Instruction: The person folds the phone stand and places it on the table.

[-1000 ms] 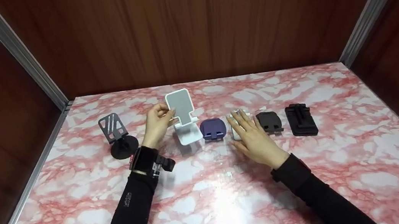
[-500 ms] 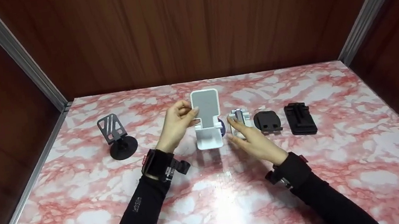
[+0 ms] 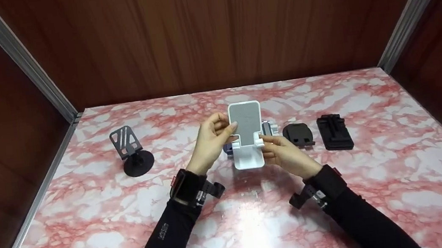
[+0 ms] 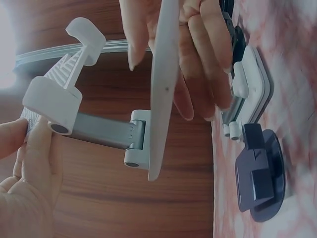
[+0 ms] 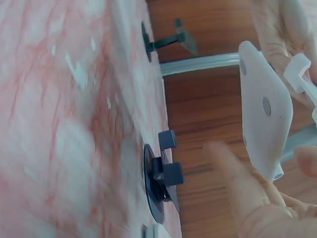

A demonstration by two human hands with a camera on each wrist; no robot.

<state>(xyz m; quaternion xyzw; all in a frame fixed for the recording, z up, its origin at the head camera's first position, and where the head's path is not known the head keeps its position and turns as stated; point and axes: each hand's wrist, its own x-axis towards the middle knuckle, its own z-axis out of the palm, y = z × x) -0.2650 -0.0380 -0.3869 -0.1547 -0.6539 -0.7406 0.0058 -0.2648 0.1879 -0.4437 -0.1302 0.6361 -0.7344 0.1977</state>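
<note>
My left hand (image 3: 211, 140) pinches the left edge of a white phone stand (image 3: 244, 118) with a grey pad, its thumb on the pad. The stand is unfolded and held up off the table, overlapping a purple folded stand (image 3: 228, 148) and a white folded stand (image 3: 269, 128) in the head view. My right hand (image 3: 289, 158) is at its lower right. In the left wrist view the stand's base plate (image 4: 163, 94) lies between the right hand's thumb and fingers. In the right wrist view the fingers (image 5: 237, 183) look fairly straight beside the plate, the index blurred.
A dark grey stand (image 3: 138, 163) with a slotted plate stands upright at the left. Right of the hands lie a black round-based stand (image 3: 298, 133) and a black rectangular folded stand (image 3: 335, 133). Wooden walls enclose the marbled table (image 3: 102, 225).
My left hand has carried the white phone stand rightwards and nearer. My right hand has left the white folded stand and come up to the held stand's right side.
</note>
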